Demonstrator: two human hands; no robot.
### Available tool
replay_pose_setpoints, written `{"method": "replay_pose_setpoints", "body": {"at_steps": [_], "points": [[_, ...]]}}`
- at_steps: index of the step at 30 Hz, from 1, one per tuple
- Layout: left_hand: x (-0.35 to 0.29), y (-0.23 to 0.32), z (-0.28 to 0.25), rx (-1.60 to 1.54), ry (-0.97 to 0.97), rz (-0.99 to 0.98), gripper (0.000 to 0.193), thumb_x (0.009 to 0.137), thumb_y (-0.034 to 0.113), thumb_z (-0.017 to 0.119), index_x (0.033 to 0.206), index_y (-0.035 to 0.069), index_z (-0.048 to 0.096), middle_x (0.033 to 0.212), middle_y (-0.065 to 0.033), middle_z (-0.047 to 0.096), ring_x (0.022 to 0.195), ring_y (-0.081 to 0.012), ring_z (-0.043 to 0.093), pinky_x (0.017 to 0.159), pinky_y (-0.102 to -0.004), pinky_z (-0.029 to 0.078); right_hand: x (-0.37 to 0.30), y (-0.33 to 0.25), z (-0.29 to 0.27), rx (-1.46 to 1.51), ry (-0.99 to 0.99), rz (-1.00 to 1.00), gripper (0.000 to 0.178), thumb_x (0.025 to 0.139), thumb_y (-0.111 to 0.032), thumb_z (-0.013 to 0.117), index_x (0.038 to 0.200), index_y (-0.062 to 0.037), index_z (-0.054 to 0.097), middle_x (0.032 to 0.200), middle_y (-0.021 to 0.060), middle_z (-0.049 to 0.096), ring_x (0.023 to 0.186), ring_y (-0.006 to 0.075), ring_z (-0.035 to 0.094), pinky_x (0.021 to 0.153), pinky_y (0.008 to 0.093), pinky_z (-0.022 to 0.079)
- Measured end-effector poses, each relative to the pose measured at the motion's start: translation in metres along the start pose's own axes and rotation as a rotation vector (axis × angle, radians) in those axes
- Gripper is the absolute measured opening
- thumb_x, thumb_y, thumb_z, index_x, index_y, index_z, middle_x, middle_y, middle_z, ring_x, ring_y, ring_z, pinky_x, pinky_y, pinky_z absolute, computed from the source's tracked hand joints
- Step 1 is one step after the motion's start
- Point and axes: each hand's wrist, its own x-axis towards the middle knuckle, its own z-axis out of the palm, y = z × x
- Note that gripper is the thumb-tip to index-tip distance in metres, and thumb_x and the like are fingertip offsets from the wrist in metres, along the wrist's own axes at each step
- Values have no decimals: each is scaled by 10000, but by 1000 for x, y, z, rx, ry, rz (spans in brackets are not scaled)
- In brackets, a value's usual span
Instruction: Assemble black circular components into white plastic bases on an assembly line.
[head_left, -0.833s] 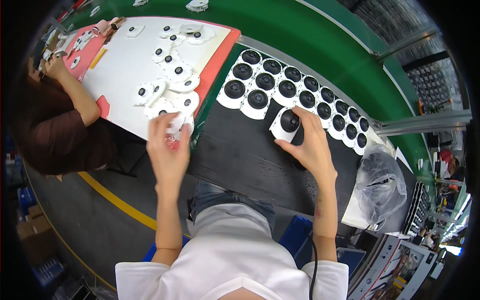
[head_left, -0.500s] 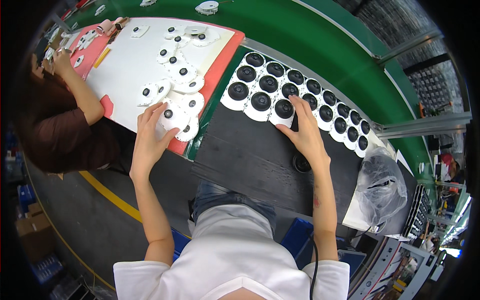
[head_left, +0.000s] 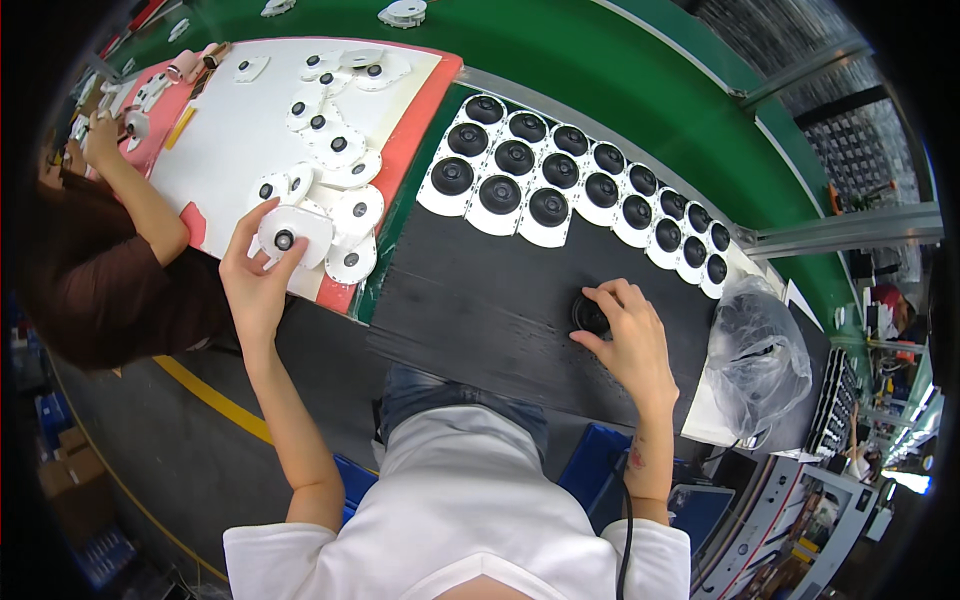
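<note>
The right hand (head_left: 630,335) is covering most of a black round part (head_left: 590,315), so its grip is staying unclear. The left hand (head_left: 255,275) is hiding the white plate's (head_left: 290,232) lower edge. The co-worker's hand (head_left: 100,135) is holding something too small to tell.

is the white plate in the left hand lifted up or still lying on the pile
Lifted, it seems: the left hand grips the white plate by its edge, tilted over the other plates. Contact underneath cannot be ruled out.
</note>
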Motion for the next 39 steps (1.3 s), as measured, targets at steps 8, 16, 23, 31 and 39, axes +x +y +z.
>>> {"method": "replay_pose_setpoints", "body": {"at_steps": [8,16,23,31,39], "points": [[-58,34,51,-599,-372,-75,577,769,-140,683,1316,-67,513,1175,-122,645,1024,-148,644,890,-279,541,2,-24,-26,492,225,-54,599,665,-143,865,1212,-36,642,1088,88,590,964,221,606,820,329,500],[-89,79,91,-922,-795,-215,638,771,-64,679,1367,-114,457,1269,-188,612,1134,-211,629,964,-324,512,10,-62,-12,779,396,-395,546,668,-101,884,1141,10,636,1170,191,656,1098,319,645,929,383,515],[-100,59,100,-1353,-1013,-304,721,822,17,734,1448,-58,383,1359,-177,542,1200,-220,581,957,-355,547,-3,-73,-39,684,350,-343,524,639,-68,861,1129,-3,688,1164,145,642,1024,299,637,863,391,496],[-100,69,93,-1224,-939,-223,738,761,-12,788,1400,-105,429,1402,-207,505,1260,-239,533,1002,-362,492,-3,-74,-46,636,353,-390,536,645,-108,867,1136,3,685,1150,142,632,1028,302,636,844,374,505],[-106,66,95,-1233,-905,-188,696,785,85,786,1371,-110,463,1349,-203,551,1218,-230,565,1015,-363,478,-3,-73,-46,674,339,-454,511,633,-148,855,1090,22,701,1103,135,663,988,297,634,841,380,512]]}}
